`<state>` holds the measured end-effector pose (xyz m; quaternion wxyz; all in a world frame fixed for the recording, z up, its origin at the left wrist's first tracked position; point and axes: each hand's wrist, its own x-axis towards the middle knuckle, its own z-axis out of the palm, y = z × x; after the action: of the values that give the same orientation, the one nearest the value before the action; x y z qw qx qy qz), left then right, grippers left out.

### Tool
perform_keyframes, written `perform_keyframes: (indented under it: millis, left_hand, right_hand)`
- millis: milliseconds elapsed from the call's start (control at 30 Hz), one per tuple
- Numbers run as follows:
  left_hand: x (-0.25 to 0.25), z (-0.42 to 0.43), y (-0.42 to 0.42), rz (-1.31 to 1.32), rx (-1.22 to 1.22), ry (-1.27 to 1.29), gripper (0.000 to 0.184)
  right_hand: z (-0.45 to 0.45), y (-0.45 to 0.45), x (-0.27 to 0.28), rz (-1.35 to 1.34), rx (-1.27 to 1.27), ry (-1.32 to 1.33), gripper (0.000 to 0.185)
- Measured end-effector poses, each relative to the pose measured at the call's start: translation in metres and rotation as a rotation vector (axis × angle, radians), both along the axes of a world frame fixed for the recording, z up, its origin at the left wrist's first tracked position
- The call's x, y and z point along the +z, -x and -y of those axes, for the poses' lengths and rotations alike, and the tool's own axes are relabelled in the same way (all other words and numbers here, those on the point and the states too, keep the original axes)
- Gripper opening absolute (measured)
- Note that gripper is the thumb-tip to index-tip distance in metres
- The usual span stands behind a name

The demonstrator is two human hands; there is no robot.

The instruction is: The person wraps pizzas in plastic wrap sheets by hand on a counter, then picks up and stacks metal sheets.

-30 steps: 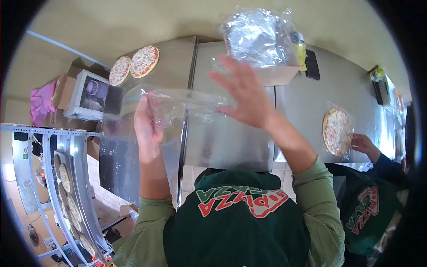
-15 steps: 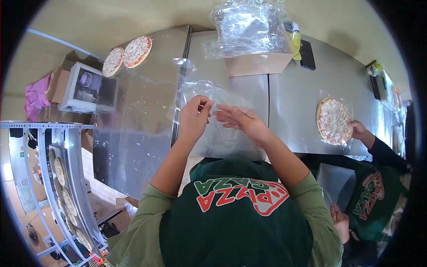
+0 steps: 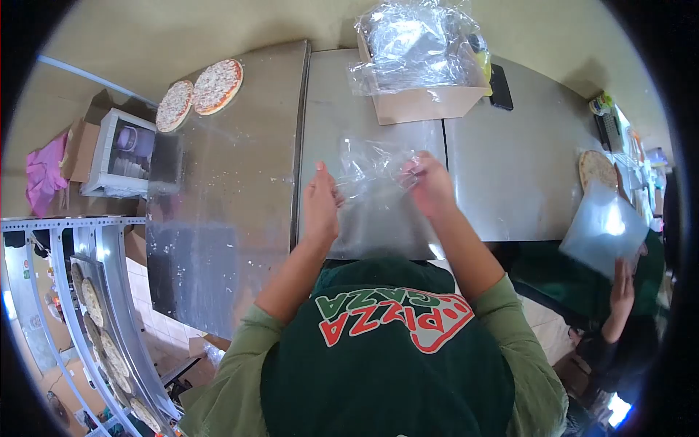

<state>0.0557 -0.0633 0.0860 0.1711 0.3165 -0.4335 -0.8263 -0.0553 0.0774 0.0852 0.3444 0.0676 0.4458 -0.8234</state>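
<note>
A transparent plastic bag point(image 3: 373, 166) is stretched between my two hands above the steel table. My right hand point(image 3: 431, 186) pinches the bag's right side, with crumpled film around the fingertips. On the bag's left edge, my left hand point(image 3: 322, 205) has its fingers curled against the film and its thumb pointing up. Beyond both hands stands a cardboard box point(image 3: 426, 106) heaped with plastic bags point(image 3: 415, 45). Two cheese-topped pizzas point(image 3: 218, 87) point(image 3: 175, 106) lie at the far left of the table.
At right, a co-worker's hand point(image 3: 621, 291) is by a transparent sheet or bag point(image 3: 604, 229), near a pizza point(image 3: 597, 171). A dark phone point(image 3: 500, 87) lies beside the box. At left are a white crate point(image 3: 125, 156) and a rack point(image 3: 95, 240) holding flat crusts point(image 3: 114, 353).
My hands have moved apart, drawing the bag up and open between them; my right hand has closed on it. The co-worker's pizza has shifted right, and a transparent sheet is now raised there.
</note>
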Motion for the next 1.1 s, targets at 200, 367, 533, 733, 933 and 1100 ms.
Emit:
perform_keyframes:
  millis: [200, 367, 533, 733, 933, 1100]
  left_hand:
    - [0.006, 0.059, -0.025, -0.152, -0.198, -0.473, 0.039]
    - [-0.01, 0.079, -0.023, 0.145, -0.042, -0.389, 0.036]
    - [-0.078, 0.064, -0.019, 0.439, -0.101, 0.021, 0.023]
    - [-0.112, 0.054, 0.005, 0.714, 0.104, 1.458, 0.024]
    - [-0.117, -0.014, 0.052, 0.26, -0.824, 1.493, 0.041]
    - [-0.084, -0.046, 0.064, 0.709, -0.951, 1.741, 0.103]
  right_hand:
    - [-0.033, 0.033, -0.016, 0.028, -0.258, -0.182, 0.012]
    - [-0.121, 0.087, -0.068, -0.104, -0.343, -0.554, 0.023]
    - [-0.2, 0.105, -0.111, -0.512, -0.044, -1.401, 0.027]
    - [-0.234, 0.103, -0.115, -0.721, 0.06, -1.53, 0.028]
    - [-0.237, 0.098, -0.108, -0.713, 0.068, -1.457, 0.026]
    - [-0.301, 0.126, -0.105, -0.604, 0.008, -1.669, 0.019]
